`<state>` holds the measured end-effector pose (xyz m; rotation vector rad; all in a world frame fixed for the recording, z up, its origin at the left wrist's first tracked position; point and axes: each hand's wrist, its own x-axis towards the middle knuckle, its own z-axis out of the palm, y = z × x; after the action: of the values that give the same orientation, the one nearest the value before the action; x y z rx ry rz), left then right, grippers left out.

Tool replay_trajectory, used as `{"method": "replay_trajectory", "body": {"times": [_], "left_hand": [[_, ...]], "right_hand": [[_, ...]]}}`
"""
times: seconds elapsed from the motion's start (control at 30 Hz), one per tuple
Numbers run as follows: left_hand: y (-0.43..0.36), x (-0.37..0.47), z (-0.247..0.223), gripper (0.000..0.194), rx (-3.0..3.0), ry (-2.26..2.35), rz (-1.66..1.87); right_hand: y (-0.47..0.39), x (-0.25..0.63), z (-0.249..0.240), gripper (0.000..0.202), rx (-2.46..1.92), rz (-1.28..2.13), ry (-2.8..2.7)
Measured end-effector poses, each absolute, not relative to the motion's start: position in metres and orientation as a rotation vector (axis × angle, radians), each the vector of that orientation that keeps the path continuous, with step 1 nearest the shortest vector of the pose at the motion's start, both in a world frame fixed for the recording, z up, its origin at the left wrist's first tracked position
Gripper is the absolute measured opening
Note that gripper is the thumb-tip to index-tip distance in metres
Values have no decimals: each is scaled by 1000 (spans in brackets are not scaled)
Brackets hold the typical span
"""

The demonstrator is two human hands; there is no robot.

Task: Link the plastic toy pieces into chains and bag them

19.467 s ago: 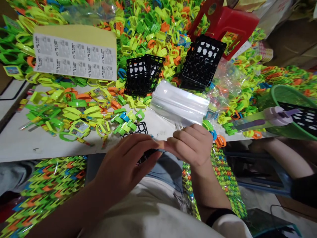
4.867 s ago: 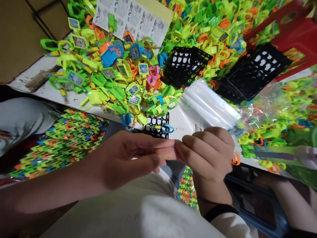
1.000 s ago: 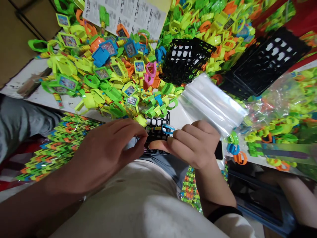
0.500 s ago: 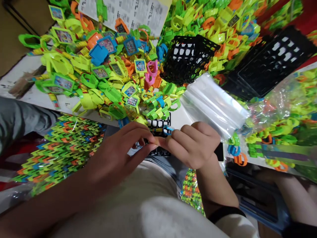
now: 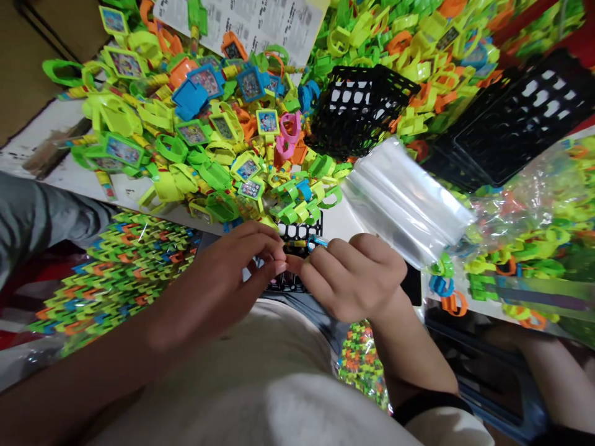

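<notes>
My left hand (image 5: 242,266) is closed, its thumb and fingers pinched together at the tips. My right hand (image 5: 356,272) is curled into a fist, with its thumb or a finger reaching to the left fingertips. Whatever lies between them is too small or hidden to make out. A bluish piece (image 5: 318,240) shows just above the right knuckles. Below and behind the hands is a black lattice basket (image 5: 300,231) at the table edge, partly covered by them. Beyond it lies a pile of green, yellow, orange and blue toy watches (image 5: 216,173).
Clear plastic bags (image 5: 404,195) lie right of the pile. Two black baskets, one nearer (image 5: 357,105) and one at the right (image 5: 515,124), stand among more toys. A label sheet (image 5: 251,25) is at the back. Another person's arm (image 5: 548,365) shows at lower right.
Both hands have shifted slightly left and remain together at the fingertips. The table and its contents sit a little further right in the view.
</notes>
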<state>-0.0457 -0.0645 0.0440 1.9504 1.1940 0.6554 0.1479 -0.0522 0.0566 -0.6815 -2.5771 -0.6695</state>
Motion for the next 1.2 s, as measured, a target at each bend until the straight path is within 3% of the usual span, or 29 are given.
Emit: {"method": "replay_trajectory", "body": {"times": [0.33, 0.8, 1.2], "left_hand": [[-63, -39, 37, 19, 1894, 1203, 566], [-64, -38, 36, 23, 1938, 1135, 466], [-74, -31, 42, 15, 2165, 1312, 698]], "right_hand": [[-57, 140, 59, 23, -629, -636, -2633], [-64, 140, 51, 27, -683, -566, -2609], [-64, 137, 47, 33, -964, -552, -2469]]}}
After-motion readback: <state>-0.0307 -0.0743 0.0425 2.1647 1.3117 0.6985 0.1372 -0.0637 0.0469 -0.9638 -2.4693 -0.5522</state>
